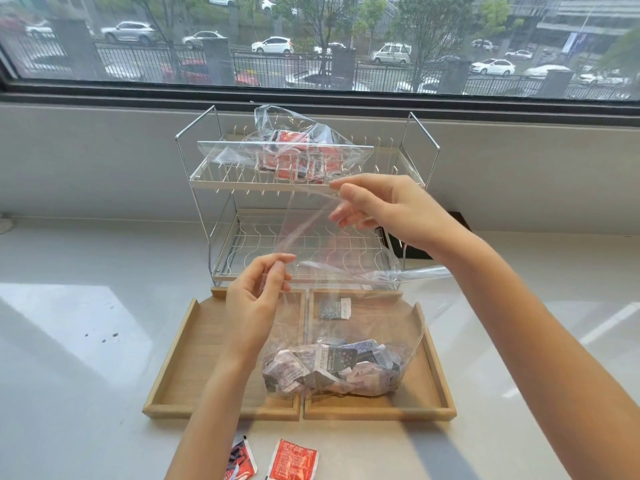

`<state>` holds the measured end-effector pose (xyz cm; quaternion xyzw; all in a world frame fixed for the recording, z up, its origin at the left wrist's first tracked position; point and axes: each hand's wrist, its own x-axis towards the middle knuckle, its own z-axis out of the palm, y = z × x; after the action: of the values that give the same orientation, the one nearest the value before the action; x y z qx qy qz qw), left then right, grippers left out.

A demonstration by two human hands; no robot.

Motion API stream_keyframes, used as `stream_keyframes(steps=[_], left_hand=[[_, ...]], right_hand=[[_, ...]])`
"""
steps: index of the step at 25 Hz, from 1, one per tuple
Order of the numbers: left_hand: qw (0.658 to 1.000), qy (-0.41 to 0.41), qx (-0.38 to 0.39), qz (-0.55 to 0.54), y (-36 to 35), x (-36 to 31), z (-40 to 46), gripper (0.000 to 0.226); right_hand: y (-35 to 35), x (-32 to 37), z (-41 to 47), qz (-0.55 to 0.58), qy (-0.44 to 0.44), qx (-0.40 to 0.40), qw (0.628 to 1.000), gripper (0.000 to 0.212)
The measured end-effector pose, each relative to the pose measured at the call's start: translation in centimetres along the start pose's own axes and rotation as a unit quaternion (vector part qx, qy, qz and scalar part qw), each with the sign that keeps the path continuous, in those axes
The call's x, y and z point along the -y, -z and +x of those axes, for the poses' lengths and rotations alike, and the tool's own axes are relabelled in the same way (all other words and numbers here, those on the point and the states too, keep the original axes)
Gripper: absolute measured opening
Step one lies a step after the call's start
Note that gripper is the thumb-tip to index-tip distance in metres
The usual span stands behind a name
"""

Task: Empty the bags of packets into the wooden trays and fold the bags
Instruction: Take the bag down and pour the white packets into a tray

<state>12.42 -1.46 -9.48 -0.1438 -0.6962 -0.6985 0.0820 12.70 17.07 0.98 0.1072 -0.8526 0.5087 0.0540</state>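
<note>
Both raised, left hand (258, 292) and right hand (384, 211) pinching clear bag (332, 271) rim.

Clear glossy plastic bag (346, 271), matt wooden trays (194, 348), shiny metal wire rack (221, 188).

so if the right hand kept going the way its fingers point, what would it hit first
The right hand points left, pinching the clear bag. Going straight on, it would probably push into that film first; behind it stands the wire rack, though depth is hard to judge.
</note>
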Motion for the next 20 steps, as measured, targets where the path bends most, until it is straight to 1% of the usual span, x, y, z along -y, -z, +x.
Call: stream_keyframes(steps=[2, 4, 5, 7, 11, 13, 16, 20], left_hand=[[1.0, -0.002, -0.003, 0.003, 0.0, 0.0, -0.1, 0.021], [1.0, -0.005, -0.007, 0.006, 0.1, 0.1, -0.2, 0.021], [1.0, -0.005, -0.008, 0.008, 0.1, 0.1, -0.1, 0.022], [1.0, -0.007, -0.01, 0.01, 0.0, 0.2, 0.0, 0.024], [1.0, -0.011, -0.016, 0.013, -0.2, 0.4, 0.3, 0.026], [1.0, -0.013, -0.016, 0.013, -0.4, 0.5, 0.4, 0.026], [1.0, -0.012, -0.02, 0.015, -0.3, 0.6, 0.4, 0.027], [0.999, -0.006, -0.029, 0.014, 0.0, 0.9, 0.4, 0.027]], right_hand=[[0.7, -0.9, 0.0, 0.008, -0.076, 0.045, 0.996, 0.036], [1.5, -2.0, -0.4, -0.002, -0.139, 0.115, 0.984, 0.053], [1.8, -2.5, -0.7, -0.009, -0.159, 0.15, 0.976, 0.057], [2.7, -3.6, -1.4, -0.032, -0.174, 0.191, 0.965, 0.053], [4.1, -4.4, -2.4, -0.099, -0.144, 0.216, 0.961, 0.026], [4.3, -4.4, -2.7, -0.089, -0.122, 0.206, 0.967, 0.019], [4.4, -4.4, -2.8, -0.08, -0.09, 0.169, 0.978, 0.018], [5.4, -3.3, -2.8, -0.048, -0.044, 0.075, 0.995, 0.016]])
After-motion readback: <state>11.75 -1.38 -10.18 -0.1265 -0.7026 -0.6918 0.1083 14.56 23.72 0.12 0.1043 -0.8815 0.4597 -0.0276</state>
